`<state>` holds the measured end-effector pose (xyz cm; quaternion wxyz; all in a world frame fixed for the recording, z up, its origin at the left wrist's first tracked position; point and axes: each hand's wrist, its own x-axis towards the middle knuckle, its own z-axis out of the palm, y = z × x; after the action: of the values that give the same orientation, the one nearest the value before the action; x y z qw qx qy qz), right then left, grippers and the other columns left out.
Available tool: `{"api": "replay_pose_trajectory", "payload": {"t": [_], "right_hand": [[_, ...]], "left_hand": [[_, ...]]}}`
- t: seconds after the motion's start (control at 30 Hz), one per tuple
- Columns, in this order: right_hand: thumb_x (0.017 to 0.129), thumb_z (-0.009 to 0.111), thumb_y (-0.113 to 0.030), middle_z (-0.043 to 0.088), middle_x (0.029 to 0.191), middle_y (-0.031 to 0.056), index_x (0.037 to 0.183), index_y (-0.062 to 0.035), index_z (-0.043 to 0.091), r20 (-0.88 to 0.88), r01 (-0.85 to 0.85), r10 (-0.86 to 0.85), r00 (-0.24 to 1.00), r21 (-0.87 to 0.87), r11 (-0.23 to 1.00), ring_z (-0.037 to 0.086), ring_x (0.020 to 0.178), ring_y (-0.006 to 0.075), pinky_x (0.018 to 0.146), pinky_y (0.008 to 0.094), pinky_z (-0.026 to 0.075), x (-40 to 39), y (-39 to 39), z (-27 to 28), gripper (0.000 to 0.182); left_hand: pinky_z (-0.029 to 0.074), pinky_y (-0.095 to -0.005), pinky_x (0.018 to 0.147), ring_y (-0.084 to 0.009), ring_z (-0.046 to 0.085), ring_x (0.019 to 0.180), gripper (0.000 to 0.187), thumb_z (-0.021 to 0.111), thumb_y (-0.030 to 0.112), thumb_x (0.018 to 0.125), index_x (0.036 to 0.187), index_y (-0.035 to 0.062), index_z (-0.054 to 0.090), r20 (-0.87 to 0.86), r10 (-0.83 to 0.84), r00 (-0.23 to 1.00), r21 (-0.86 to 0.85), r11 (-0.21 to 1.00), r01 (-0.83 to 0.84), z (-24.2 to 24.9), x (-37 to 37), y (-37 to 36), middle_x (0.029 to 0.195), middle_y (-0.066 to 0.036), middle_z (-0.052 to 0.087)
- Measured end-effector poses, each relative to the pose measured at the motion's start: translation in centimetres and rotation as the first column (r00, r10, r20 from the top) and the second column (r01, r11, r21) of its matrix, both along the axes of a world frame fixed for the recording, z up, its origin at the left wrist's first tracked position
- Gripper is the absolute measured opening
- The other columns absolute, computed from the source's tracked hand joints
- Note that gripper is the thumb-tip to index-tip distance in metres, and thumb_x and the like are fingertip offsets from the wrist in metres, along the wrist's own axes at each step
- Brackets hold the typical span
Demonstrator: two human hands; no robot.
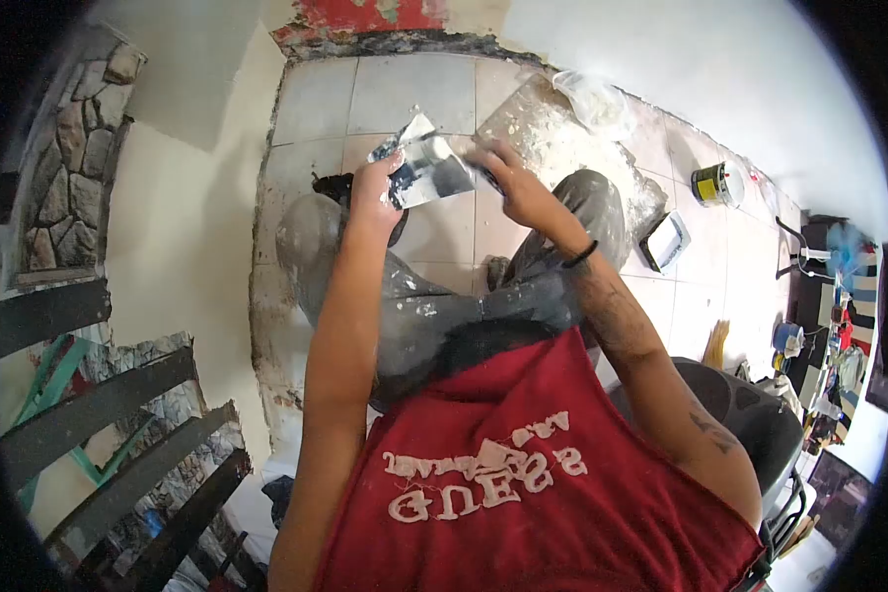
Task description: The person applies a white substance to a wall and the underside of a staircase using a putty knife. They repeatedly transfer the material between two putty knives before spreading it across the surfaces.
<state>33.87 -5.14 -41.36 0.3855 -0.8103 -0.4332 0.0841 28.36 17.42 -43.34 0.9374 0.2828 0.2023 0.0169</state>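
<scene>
My left hand is wrapped round the edge of a shiny steel trowel, which is tilted above the floor between my knees. White putty is smeared on the trowel's far corner and along its side. On the other side, my right hand is closed round the dark handle of a putty knife, its end right at the trowel's right edge. The knife's blade is mostly blurred and merges with the trowel in this view.
Ahead to the right, a board bears a spread of white powder, with a plastic bag at its far end. A paint can and a black-and-white tray-like thing stand on the tiled floor. Dark slats rise at left.
</scene>
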Motion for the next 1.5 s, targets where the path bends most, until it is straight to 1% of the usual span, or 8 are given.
{"api": "replay_pose_trajectory", "payload": {"t": [0.23,0.4,0.5,0.7,0.83,1.07,1.33,1.5], "right_hand": [[0.057,0.033,0.019,0.048,0.125,0.0179,0.130,-0.0095,0.042,-0.128,0.005,0.008,0.992,0.099,0.995,0.043,0.122,0.0359,0.102,0.0390,0.035,2.0,-1.8,3.4,0.079],[0.064,0.042,0.016,0.049,0.115,0.0181,0.127,-0.0151,0.046,0.040,-0.106,0.107,0.993,-0.025,0.994,0.053,0.101,0.0410,0.085,0.0433,0.045,0.9,2.2,2.0,0.070],[0.065,0.045,0.016,0.049,0.112,0.0185,0.128,-0.0159,0.046,-0.023,-0.076,0.076,0.997,-0.011,0.997,0.053,0.099,0.0409,0.084,0.0435,0.045,-2.0,3.3,1.1,0.070],[0.066,0.041,0.018,0.052,0.121,0.0154,0.125,-0.0084,0.049,-0.171,-0.351,0.375,0.911,0.153,0.924,0.054,0.109,0.0321,0.094,0.0391,0.043,-1.4,0.7,3.8,0.065],[0.065,0.038,0.020,0.051,0.122,0.0161,0.127,-0.0068,0.045,-0.191,-0.072,0.130,0.973,0.281,0.957,0.052,0.111,0.0317,0.097,0.0354,0.039,0.9,0.4,5.7,0.068],[0.062,0.036,0.019,0.039,0.133,0.0189,0.131,-0.0095,0.041,-0.031,-0.041,0.035,0.999,-0.248,0.968,0.037,0.125,0.0398,0.104,0.0405,0.033,0.2,0.4,-0.2,0.075],[0.057,0.036,0.018,0.044,0.124,0.0221,0.130,-0.0133,0.042,-0.004,-0.099,0.099,0.995,-0.051,0.994,0.045,0.115,0.0420,0.097,0.0427,0.039,2.6,-0.6,2.1,0.080],[0.064,0.041,0.017,0.046,0.117,0.0195,0.130,-0.0139,0.043,-0.012,-0.071,0.070,0.997,-0.014,0.997,0.049,0.107,0.0410,0.090,0.0429,0.042,0.3,3.1,0.7,0.072]], "left_hand": [[0.052,-0.0317,0.060,-0.0164,0.061,0.068,0.014,0.059,0.003,0.082,0.094,-0.0020,0.062,-0.148,0.139,0.979,0.364,0.928,-0.077,2.6,-0.4,-0.8,0.082,-0.006,0.063],[0.045,-0.0288,0.057,-0.0128,0.056,0.063,0.012,0.059,0.005,0.083,0.090,-0.0036,0.063,-0.078,0.144,0.986,0.611,0.789,-0.066,1.7,0.2,-1.5,0.075,-0.004,0.062],[0.045,-0.0296,0.058,-0.0133,0.056,0.064,0.013,0.057,0.003,0.082,0.090,-0.0052,0.064,-0.069,0.215,0.974,0.838,0.543,-0.060,0.9,0.3,-1.3,0.076,-0.006,0.063],[0.050,-0.0318,0.059,-0.0158,0.061,0.067,0.016,0.057,0.002,0.081,0.094,-0.0048,0.063,-0.085,0.298,0.951,0.647,0.742,-0.175,2.7,0.2,-0.4,0.081,-0.008,0.064],[0.055,-0.0372,0.061,-0.0205,0.063,0.070,0.014,0.057,-0.001,0.079,0.092,-0.0054,0.061,-0.123,0.166,0.978,0.288,0.950,-0.125,2.2,0.2,-0.1,0.081,-0.009,0.062],[0.054,-0.0448,0.079,-0.0309,0.065,0.086,0.025,0.052,0.004,0.084,0.107,-0.0061,0.055,-0.057,0.123,0.991,0.040,0.992,-0.121,-2.3,0.9,1.5,0.098,-0.016,0.063],[0.046,-0.0276,0.058,-0.0115,0.057,0.066,0.014,0.058,0.002,0.082,0.093,-0.0043,0.064,-0.055,0.239,0.970,0.638,0.755,-0.150,2.7,-0.2,-1.4,0.079,-0.003,0.063],[0.046,-0.0318,0.064,-0.0179,0.060,0.070,0.017,0.059,0.005,0.080,0.094,-0.0048,0.064,-0.056,0.209,0.976,0.834,0.548,-0.070,1.2,0.4,-1.4,0.079,-0.011,0.065]]}}
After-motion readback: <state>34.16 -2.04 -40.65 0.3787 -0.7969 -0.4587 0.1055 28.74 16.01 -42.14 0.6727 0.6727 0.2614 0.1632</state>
